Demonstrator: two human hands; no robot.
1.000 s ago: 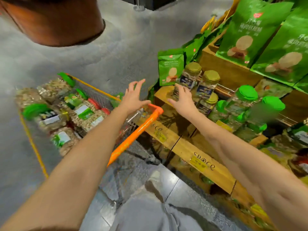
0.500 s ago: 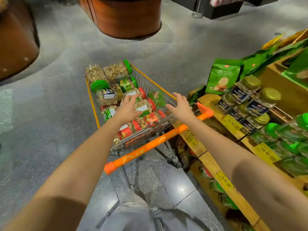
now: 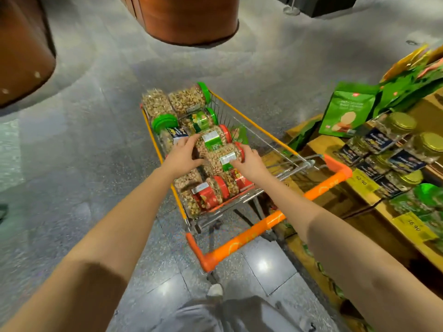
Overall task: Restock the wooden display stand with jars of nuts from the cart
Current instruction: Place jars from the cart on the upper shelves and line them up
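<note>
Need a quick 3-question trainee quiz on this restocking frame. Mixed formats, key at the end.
1. True or false: the left hand and right hand hold nothing.
2. On the wooden stand, the jars beside the green bag have lids that are: A gold, B red, C blue?
3. Fill in: the cart has a handle coloured ___.
Key: 1 false, both grip red-lidded jars in the cart; 2 A; 3 orange.

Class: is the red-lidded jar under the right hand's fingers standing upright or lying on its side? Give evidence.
On its side: the jar has its red lid facing sideways, label upward, atop other jars.
</note>
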